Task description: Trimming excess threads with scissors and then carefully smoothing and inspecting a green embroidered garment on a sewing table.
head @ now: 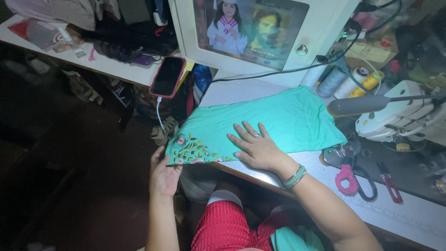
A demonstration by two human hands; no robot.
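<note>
Folded teal knit garment with floral embroidery at one corner (260, 123) lies flat on the white worktable (409, 218), its embroidered end overhanging the near edge. Right hand (258, 148): fingers spread wide, palm pressing flat on the cloth, gripping nothing. Left hand (163, 175): fingers curled closed on the hanging embroidered corner. To smooth well, judged: keep the right palm as anchor, draw the corner taut along the fold, avoid stretching the knit. Pink-handled scissors (355, 179) lie apart, right.
</note>
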